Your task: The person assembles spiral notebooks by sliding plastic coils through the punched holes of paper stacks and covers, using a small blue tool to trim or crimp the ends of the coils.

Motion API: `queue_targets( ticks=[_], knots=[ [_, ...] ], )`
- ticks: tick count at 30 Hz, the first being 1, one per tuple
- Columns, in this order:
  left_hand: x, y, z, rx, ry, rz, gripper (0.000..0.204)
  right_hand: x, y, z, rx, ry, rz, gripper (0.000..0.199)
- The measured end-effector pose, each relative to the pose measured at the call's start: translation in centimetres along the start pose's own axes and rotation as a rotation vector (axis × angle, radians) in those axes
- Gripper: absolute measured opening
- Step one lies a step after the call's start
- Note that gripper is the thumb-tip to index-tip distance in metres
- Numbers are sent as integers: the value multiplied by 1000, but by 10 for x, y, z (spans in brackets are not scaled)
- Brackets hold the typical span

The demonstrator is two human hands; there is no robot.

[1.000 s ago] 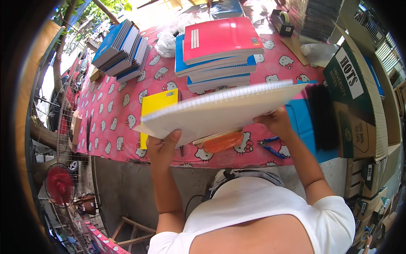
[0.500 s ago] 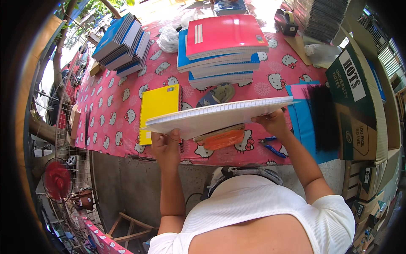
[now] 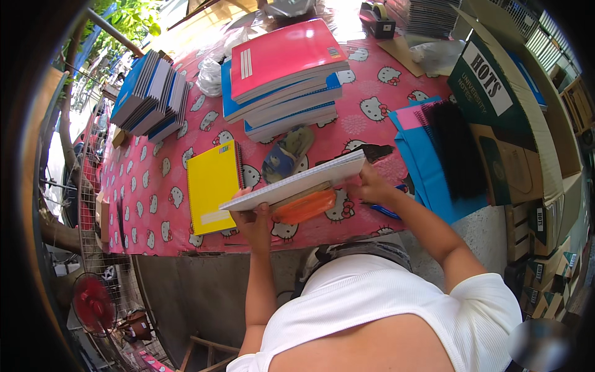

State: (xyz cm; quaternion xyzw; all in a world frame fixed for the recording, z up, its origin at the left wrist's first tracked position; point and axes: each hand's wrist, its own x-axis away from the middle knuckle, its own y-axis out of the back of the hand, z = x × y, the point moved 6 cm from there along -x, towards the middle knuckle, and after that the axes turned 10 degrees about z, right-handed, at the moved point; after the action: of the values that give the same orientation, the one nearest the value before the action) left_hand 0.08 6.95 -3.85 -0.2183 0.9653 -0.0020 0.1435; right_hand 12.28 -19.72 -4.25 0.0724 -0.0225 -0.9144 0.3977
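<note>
A white stack of paper sheets (image 3: 297, 181) hangs flat just above the pink patterned tablecloth (image 3: 155, 186). My left hand (image 3: 253, 218) grips its near left corner. My right hand (image 3: 370, 186) holds its right end. Under the stack lies an orange pouch (image 3: 305, 208). A yellow spiral notebook (image 3: 212, 186) lies on the cloth just left of my left hand. A small blue-grey pouch (image 3: 286, 156) lies behind the stack.
A pile of red and blue notebooks (image 3: 285, 68) stands at the table's middle back, and a fanned blue pile (image 3: 149, 93) at the back left. Blue covers with black binding combs (image 3: 452, 155) lie at right beside cardboard boxes (image 3: 508, 130). A red fan (image 3: 93, 304) stands below left.
The paper stack has come down from a tilted, raised position to lie lower and flatter near the table. The yellow notebook and the small pouch behind it are now uncovered.
</note>
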Motion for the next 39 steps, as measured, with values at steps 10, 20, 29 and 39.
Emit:
queue_targets(
  ticks=[10,20,29,39],
  knots=[
    [-1,-80,-162,-935,-651,36,98,30,54,13,712,199,9,36],
    [-27,-168,-113,-1086,-398,543,42,46,250,-41,1286,-749,-514,20],
    [-26,-163,-127,-863,-444,407,16,39,48,134,484,188,-258,33],
    [-22,-164,-131,-836,-409,368,18,22,57,136,352,175,-167,22]
  ],
)
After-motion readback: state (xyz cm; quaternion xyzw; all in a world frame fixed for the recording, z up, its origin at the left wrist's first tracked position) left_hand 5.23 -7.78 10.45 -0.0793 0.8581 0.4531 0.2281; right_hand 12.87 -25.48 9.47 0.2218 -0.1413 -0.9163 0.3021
